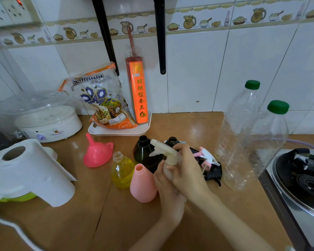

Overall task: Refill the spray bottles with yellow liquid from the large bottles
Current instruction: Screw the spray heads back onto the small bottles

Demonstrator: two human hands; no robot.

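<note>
right hand grips white trigger head, nozzle pointing left; left hand curls round the bottle beneath, mostly hidden. head sits directly above it, axis upright.

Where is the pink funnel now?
In the head view the pink funnel lies on the wooden counter, left of centre. It is just left of the small yellow-filled bottle and in front of the white tray.
</note>
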